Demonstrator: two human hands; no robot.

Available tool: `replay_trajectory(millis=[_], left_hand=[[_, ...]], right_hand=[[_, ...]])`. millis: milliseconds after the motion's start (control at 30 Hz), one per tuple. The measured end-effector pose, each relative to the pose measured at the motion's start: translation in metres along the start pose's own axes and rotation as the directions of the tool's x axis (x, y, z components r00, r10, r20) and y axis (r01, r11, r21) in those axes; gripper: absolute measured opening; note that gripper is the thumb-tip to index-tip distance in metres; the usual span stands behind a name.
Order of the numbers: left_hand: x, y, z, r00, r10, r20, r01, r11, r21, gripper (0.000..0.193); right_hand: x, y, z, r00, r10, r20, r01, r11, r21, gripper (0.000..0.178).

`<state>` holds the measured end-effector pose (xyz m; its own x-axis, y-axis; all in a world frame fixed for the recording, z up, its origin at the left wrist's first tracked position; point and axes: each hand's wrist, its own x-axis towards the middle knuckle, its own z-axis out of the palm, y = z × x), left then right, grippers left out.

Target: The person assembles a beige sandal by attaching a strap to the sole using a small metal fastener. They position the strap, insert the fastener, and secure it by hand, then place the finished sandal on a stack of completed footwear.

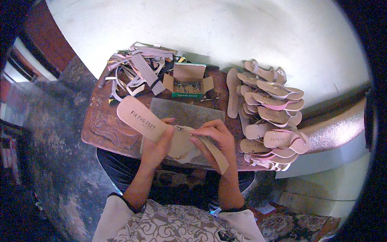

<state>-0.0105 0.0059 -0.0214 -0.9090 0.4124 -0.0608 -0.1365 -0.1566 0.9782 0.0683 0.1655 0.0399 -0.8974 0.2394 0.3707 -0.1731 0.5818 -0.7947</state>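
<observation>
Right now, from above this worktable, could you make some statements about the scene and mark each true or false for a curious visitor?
1. The left hand holds a flat beige sandal sole with dark lettering. True.
2. The right hand is empty. False: it pinches a curved beige strip.
3. An open cardboard box with a green front stands on a carved brown wooden table. True.
4. The box stands to the right of the stacked beige sandals. False: it stands to their left.
5. A tangled heap of pale and dark strips lies left of the box. True.
</observation>
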Motion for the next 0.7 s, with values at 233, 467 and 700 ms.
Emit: replay_trajectory(millis=[233, 467, 700], left_hand=[[0.009, -0.004, 0.007, 0.987, 0.083, -0.136, -0.090, 0.995, -0.045, 0.022], [0.013, -0.014, 0.008, 0.935, 0.076, -0.348, -0.141, 0.976, -0.167, 0.026], [0.008, -0.007, 0.025, 0.879, -0.095, -0.467, -0.089, 0.930, -0.357, 0.032]], right_hand=[[-0.015, -0.014, 0.006, 0.995, 0.033, 0.089, -0.039, 0.997, 0.073, 0.048], [-0.035, -0.015, 0.030, 0.941, 0.184, 0.284, -0.298, 0.849, 0.436, 0.054], [-0.058, 0.015, 0.067, 0.736, 0.575, 0.358, -0.623, 0.366, 0.692, 0.009]])
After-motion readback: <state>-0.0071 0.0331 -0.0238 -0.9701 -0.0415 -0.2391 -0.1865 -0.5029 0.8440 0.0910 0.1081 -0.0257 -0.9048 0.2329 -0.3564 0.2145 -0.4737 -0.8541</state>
